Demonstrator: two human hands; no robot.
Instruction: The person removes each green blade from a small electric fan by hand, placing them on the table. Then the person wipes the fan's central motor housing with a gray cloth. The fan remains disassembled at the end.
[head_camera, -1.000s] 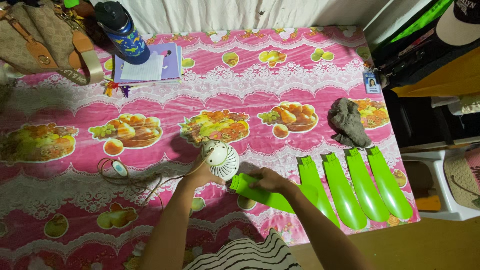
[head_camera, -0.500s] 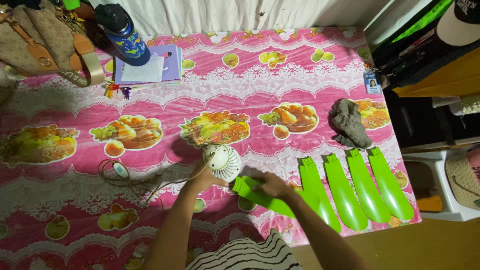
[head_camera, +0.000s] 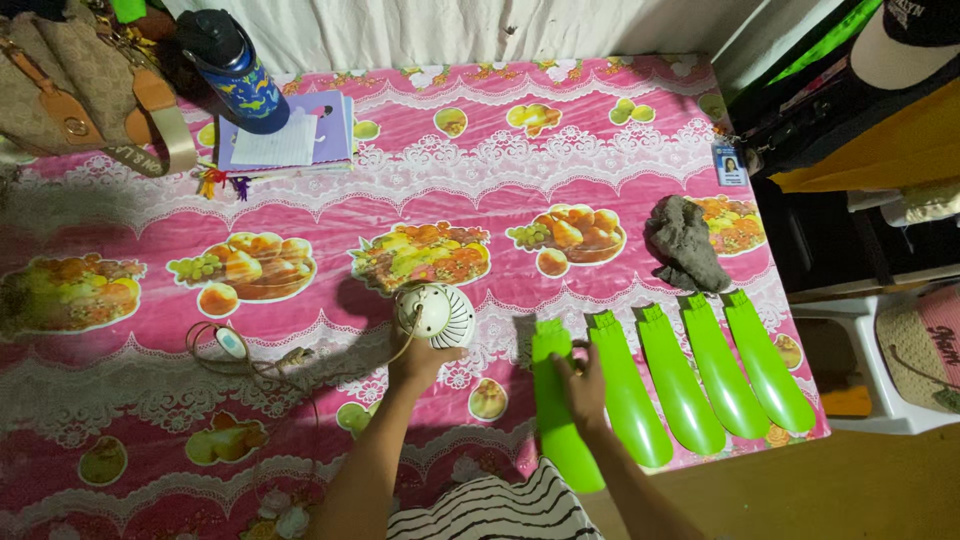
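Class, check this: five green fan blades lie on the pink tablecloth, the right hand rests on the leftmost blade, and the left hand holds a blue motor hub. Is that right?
One detail is wrong: the motor hub under the left hand is white, not blue. The head view shows it. The rest stands: five green fan blades lie on the pink tablecloth, with the right hand on the leftmost blade.

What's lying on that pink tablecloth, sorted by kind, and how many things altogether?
Green fan blades: 5, the leftmost under the right hand
White fan motor hub: 1, at the left hand
Corded switch: 1
Grey cloth: 1
Blue bottle: 1
Purple notebook: 1
Tan handbag: 1
Total: 11
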